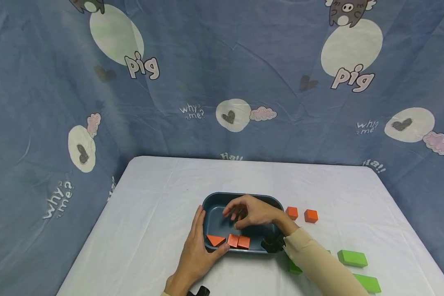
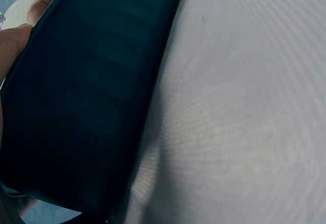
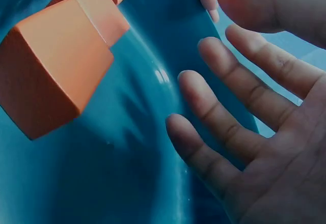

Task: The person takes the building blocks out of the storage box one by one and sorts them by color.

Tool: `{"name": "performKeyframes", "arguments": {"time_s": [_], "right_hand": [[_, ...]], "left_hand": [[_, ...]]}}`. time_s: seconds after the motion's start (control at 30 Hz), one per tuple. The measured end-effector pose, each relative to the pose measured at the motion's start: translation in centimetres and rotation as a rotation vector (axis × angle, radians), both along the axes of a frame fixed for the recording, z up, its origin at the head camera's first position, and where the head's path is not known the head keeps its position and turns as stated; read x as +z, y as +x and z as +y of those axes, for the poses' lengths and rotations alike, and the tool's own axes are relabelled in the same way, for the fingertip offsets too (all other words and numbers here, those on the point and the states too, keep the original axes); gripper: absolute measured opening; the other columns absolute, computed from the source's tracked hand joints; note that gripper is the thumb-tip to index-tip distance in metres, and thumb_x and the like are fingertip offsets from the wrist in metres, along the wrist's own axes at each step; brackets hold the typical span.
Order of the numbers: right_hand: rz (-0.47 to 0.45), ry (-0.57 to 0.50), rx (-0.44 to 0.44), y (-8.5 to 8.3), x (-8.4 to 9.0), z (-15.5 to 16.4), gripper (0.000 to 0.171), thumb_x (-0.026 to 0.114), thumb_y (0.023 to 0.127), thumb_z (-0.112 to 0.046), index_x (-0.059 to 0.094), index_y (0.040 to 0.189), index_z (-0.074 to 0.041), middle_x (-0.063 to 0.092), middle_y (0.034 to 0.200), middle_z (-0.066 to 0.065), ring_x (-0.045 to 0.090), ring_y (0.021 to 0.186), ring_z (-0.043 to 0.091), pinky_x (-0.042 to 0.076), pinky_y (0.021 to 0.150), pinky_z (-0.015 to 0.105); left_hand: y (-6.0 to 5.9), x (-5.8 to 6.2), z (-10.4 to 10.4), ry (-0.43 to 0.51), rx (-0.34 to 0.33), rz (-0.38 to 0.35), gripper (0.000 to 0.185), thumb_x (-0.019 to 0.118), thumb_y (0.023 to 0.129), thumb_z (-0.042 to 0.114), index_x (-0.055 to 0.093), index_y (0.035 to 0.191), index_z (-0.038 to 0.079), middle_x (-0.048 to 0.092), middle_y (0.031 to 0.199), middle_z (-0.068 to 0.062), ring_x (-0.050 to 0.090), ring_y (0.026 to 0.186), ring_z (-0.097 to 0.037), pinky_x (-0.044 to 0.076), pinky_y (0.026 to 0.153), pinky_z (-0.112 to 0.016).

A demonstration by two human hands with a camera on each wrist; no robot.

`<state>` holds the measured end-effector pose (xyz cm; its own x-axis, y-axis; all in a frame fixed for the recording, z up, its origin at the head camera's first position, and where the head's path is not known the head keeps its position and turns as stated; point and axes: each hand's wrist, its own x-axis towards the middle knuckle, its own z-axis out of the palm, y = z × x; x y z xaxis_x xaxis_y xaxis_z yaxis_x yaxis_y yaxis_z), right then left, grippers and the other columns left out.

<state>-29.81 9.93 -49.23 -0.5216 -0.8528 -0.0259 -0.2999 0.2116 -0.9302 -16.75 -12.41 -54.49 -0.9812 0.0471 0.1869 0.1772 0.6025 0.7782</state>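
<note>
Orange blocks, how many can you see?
5. Three sit in the blue tray: a triangle block and two square blocks. Two more cubes lie on the table right of it. The right hand might hide others.

Orange blocks (image 1: 232, 240) lie in a dark teal tray (image 1: 214, 199); green blocks (image 1: 352, 258) on white tablecloth (image 1: 151, 197).
</note>
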Motion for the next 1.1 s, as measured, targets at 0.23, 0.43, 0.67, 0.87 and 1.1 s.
{"name": "performKeyframes", "arguments": {"time_s": [0.23,0.43,0.67,0.87,1.1], "right_hand": [[0.016,0.038,0.018,0.0,0.0,-1.0,0.043,0.078,0.084,0.001,0.069,0.125,-0.002,0.069,0.123,0.010,0.065,0.102,0.033,0.057,0.085,0.038],[0.007,0.043,0.077,0.3,0.0,-2.0,0.047,0.079,0.083,0.001,0.068,0.128,-0.003,0.068,0.125,0.008,0.064,0.104,0.035,0.058,0.084,0.037],[0.032,0.098,0.149,0.5,-0.3,-2.7,0.050,0.078,0.083,0.002,0.067,0.131,-0.007,0.067,0.128,0.005,0.064,0.107,0.027,0.057,0.087,0.038],[0.021,0.120,0.154,0.6,-0.4,-2.8,0.050,0.079,0.083,0.004,0.068,0.131,-0.007,0.068,0.127,0.001,0.064,0.107,0.026,0.057,0.087,0.036],[-0.004,0.149,0.215,0.5,-0.8,-2.9,0.050,0.078,0.084,0.001,0.067,0.132,-0.009,0.067,0.128,-0.002,0.061,0.108,0.022,0.053,0.093,0.033]], "left_hand": [[0.0,-0.1,0.0,0.004,-0.004,0.013,0.112,0.081,0.080,0.058,0.021,0.162,0.010,0.013,0.170,-0.002,0.032,0.148,-0.029,0.038,0.110,-0.058],[0.1,-0.3,0.1,0.006,-0.009,0.027,0.111,0.081,0.081,0.056,0.022,0.161,0.007,0.014,0.170,-0.005,0.034,0.147,-0.030,0.040,0.108,-0.056],[0.0,-0.2,0.1,0.008,-0.013,0.030,0.111,0.081,0.081,0.056,0.022,0.162,0.007,0.014,0.170,-0.006,0.033,0.147,-0.031,0.040,0.108,-0.058],[0.0,-0.1,0.1,0.006,-0.019,0.040,0.111,0.081,0.081,0.055,0.022,0.161,0.006,0.015,0.169,-0.008,0.033,0.147,-0.031,0.041,0.107,-0.058],[0.0,0.2,0.1,0.006,-0.010,0.017,0.111,0.078,0.082,0.061,0.022,0.162,0.010,0.013,0.170,-0.004,0.033,0.147,-0.030,0.040,0.107,-0.060]]}}
